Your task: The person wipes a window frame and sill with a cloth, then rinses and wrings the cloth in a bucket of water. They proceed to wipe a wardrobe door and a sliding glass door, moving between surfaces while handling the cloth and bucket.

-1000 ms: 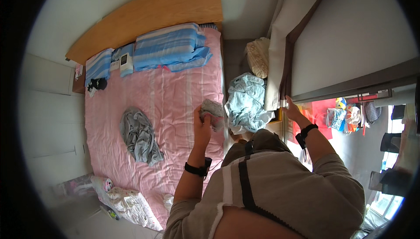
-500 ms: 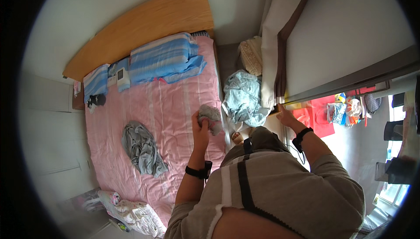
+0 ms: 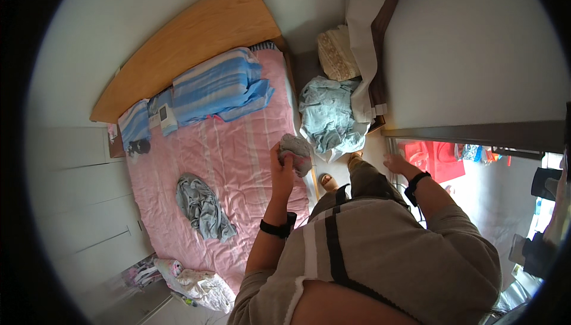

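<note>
My left hand is closed around a bunched grey cloth with pink parts, held over the right edge of the bed. What kind of cloth it is, I cannot make out. My right hand reaches forward beside the edge of the doorway, below the dark rail; its fingers look loosely stretched, with nothing visible in them. Ahead, between bed and curtain, a heap of pale blue-green fabric lies in a white-edged holder. A crumpled grey garment rests on the pink bedspread.
Striped blue bedding and a small white device lie near the wooden headboard. A beige patterned bundle sits beside the curtain. Red items show through the doorway. A patterned cloth hangs at the bed's foot.
My right hand has come away from the curtain's lower edge. The left hand, still holding the cloth, has shifted slightly right. My view has turned, and a second sandalled foot now shows ahead.
</note>
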The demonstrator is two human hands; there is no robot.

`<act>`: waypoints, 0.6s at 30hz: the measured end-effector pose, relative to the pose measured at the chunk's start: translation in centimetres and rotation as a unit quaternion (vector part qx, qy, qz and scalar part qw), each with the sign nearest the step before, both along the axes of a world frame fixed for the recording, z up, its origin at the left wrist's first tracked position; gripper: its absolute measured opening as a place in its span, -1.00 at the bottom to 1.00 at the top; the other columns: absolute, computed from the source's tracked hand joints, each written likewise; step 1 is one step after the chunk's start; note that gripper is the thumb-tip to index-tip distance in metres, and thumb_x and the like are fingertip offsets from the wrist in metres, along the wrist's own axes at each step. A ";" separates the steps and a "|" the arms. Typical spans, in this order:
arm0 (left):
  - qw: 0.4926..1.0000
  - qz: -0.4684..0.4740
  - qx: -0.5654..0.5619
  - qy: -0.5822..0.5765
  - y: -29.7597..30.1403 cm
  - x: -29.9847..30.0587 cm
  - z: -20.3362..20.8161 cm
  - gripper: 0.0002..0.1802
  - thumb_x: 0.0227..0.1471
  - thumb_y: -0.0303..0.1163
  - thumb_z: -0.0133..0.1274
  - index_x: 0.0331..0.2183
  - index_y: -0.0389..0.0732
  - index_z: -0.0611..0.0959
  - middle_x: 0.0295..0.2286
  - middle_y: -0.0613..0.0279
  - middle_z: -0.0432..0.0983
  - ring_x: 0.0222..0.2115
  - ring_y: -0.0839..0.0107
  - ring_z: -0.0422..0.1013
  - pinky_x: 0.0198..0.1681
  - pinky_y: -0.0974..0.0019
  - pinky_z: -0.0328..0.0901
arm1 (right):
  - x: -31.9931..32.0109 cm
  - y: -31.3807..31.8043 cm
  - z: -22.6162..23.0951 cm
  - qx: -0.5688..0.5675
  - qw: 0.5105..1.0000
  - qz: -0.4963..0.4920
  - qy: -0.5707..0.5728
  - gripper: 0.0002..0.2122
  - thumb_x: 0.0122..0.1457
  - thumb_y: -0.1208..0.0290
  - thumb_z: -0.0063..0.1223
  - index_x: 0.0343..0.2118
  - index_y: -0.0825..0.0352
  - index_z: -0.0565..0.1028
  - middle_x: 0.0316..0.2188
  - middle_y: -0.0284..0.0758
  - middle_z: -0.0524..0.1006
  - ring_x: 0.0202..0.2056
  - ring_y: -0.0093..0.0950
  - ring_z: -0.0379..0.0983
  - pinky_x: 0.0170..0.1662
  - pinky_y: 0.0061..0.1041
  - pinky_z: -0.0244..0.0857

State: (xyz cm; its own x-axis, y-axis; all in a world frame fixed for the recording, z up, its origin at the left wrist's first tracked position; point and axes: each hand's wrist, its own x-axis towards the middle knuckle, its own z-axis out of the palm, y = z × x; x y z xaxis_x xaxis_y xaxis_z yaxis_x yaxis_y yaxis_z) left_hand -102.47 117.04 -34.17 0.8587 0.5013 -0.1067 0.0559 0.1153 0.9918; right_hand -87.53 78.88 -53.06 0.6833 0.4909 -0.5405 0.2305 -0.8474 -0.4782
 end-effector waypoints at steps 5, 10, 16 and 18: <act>0.999 0.030 -0.012 -0.001 -1.0 2.2 2.6 -0.58 0.21 -0.49 -0.17 0.10 -0.26 0.27 -0.17 0.25 0.37 -0.24 0.54 0.34 -0.22 0.44 0.32 | 4.8 1.5 2.8 0.074 0.992 -0.027 -0.099 -0.64 0.13 0.21 0.00 -0.08 0.33 0.47 -0.18 -0.05 0.54 -0.13 -0.09 0.47 -0.04 -0.22 0.33; 1.000 0.001 0.005 -0.024 -3.1 6.1 4.5 -0.57 0.19 -0.50 -0.16 0.10 -0.28 0.26 -0.15 0.18 0.39 -0.19 0.49 0.33 -0.13 0.41 0.29 | 7.3 -0.5 4.5 0.076 0.993 -0.055 -0.075 -0.66 0.14 0.18 -0.05 -0.13 0.30 0.50 -0.20 -0.08 0.55 -0.13 -0.07 0.45 -0.05 -0.19 0.32; 0.996 -0.034 0.067 -0.042 -3.8 8.2 7.4 -0.56 0.18 -0.48 -0.13 0.10 -0.27 0.27 -0.28 0.25 0.41 -0.29 0.52 0.35 -0.19 0.44 0.29 | 6.0 -4.2 6.2 -0.024 0.997 0.031 -0.070 -0.73 0.13 0.25 -0.15 -0.34 0.33 0.52 -0.32 -0.09 0.54 -0.22 -0.06 0.45 -0.14 -0.13 0.34; 0.996 -0.032 0.069 -0.039 -3.8 6.4 9.3 -0.56 0.18 -0.48 -0.13 0.10 -0.26 0.28 -0.29 0.24 0.41 -0.29 0.52 0.35 -0.19 0.44 0.29 | 3.6 -4.8 8.0 0.001 0.993 0.047 -0.109 -0.75 0.11 0.30 -0.16 -0.44 0.35 0.52 -0.37 -0.10 0.54 -0.27 -0.07 0.46 -0.17 -0.12 0.35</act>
State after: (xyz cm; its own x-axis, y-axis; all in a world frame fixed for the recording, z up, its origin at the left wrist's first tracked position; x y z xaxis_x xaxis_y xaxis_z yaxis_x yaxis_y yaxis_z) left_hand -96.07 113.26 -24.90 0.8920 0.4511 0.0280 -0.0192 -0.0240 0.9995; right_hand -83.93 74.11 -45.05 0.7355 0.5581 -0.3842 0.4059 -0.8169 -0.4097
